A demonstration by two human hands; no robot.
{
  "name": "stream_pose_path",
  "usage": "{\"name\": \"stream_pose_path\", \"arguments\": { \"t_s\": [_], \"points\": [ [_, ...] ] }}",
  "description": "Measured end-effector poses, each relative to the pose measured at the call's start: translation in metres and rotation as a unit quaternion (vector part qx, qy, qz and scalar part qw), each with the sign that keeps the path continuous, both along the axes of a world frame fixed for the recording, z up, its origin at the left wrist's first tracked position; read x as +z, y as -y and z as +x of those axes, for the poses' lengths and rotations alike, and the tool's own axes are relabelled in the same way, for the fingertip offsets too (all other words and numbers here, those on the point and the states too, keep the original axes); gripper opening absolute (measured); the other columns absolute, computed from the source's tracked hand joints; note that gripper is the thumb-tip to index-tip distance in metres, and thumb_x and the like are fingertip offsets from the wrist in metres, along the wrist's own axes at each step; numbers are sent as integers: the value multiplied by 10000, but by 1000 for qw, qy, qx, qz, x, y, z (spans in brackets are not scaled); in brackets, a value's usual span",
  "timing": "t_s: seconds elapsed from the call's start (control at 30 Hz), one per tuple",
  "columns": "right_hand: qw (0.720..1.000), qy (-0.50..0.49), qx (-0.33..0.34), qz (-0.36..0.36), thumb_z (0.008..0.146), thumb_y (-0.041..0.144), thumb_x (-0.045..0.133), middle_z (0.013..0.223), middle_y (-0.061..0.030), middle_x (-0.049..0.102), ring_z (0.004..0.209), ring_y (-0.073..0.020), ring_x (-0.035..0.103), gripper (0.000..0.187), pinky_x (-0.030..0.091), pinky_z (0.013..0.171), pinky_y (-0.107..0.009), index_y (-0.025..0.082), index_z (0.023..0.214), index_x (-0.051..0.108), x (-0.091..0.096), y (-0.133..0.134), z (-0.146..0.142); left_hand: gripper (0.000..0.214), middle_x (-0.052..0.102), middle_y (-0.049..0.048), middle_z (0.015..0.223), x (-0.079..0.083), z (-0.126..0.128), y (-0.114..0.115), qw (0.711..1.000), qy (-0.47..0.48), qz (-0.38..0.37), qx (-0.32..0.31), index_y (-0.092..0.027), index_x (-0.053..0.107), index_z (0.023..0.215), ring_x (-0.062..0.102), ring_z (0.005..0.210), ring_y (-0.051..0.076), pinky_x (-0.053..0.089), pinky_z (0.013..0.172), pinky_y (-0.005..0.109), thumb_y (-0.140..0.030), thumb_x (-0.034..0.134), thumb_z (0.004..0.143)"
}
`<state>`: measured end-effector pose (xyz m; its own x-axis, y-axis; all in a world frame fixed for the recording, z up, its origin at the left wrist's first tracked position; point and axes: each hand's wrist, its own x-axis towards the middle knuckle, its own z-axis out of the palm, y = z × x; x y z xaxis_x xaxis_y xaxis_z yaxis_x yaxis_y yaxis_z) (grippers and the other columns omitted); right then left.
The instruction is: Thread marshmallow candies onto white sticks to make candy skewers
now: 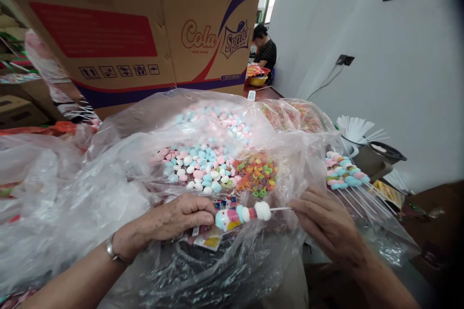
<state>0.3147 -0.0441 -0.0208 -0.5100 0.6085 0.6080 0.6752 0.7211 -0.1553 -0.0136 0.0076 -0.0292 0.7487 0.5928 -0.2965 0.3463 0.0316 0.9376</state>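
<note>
Fingers of the left hand (181, 219) pinch the tip of a candy skewer (241, 216), closed on its blue end piece, while the right hand (326, 224) grips the thin white stick at the other end between thumb and fingers. The skewer lies level between both hands, just above crumpled clear plastic (90, 193), and carries pink, blue and white pieces. Beneath it a small printed packet (210, 239) peeks out, its writing too small to read. Just beyond, inside the plastic, lie pastel candies (199, 169) and bright ring candies (257, 176); more pastel ones further back are blurred by the film. To the right, finished skewers (342, 174) rest with sticks fanned toward the person, beside a cup of white sticks (357, 130) and a dark lidded pot (377, 159). Behind stands a cardboard carton (145, 29) printed "Cola" and "Sprite"; its red panel is unreadable and its top is cut off. Another person (264, 50) sits far back.
</note>
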Motion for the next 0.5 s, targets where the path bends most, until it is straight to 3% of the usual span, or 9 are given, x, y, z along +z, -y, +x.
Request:
{"name": "stream_pose_path", "arguments": {
  "t_s": [0.2,0.37,0.5],
  "points": [
    [999,-22,17,-28,913,94,485,686,2,593,661,-139,525,179,439,640,-256,189,913,637,5,-5,-11,191,661,14,828,11,8,9,996,-4,-82,-33,-181,671,961,569,673,144,454,606,232,-343,617,875],
    [993,-7,41,-107,924,112,457,655,6,557,649,-132,511,218,403,622,-251,191,793,611,8,-9,-18,217,606,-6,774,10,13,10,995,-11,-95,-17,-194,665,996,535,650,136,425,581,222,-317,685,819],
    [981,8,72,-180,936,128,421,681,-6,577,664,-136,514,249,389,639,-263,191,765,591,0,-13,-31,196,538,-36,745,7,19,11,996,8,-76,-54,-204,633,945,496,626,120,406,565,210,-345,691,820]
  ]
}}
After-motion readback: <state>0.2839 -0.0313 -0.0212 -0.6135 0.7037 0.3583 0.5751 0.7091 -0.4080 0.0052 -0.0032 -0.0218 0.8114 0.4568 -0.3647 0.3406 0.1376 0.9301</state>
